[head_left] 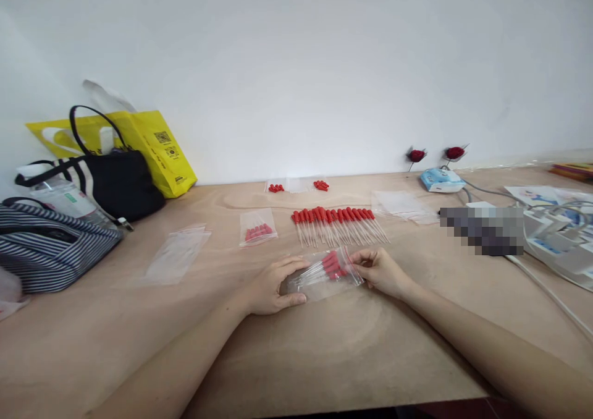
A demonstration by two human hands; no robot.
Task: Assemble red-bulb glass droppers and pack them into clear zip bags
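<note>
A clear zip bag (319, 290) lies between my hands near the table's front, with several red-tipped sticks (331, 264) inside, their red ends toward the right. My left hand (278, 285) rests round the bag's left end, thumb and fingers spread apart on its edges. At the bag's right, zip end, my right hand (377, 272) pinches the edge between thumb and fingers. Just behind the bag is a row of loose red-tipped sticks (340, 224). To its left sits another clear bag (258, 227) holding small red pieces.
Flat clear bags lie at left (178, 255) and at back right (403, 206). Small red pieces (276, 188) sit near the wall. Handbags and a yellow bag (162, 153) stand at left; a blue packet (442, 180), cables and papers are at right.
</note>
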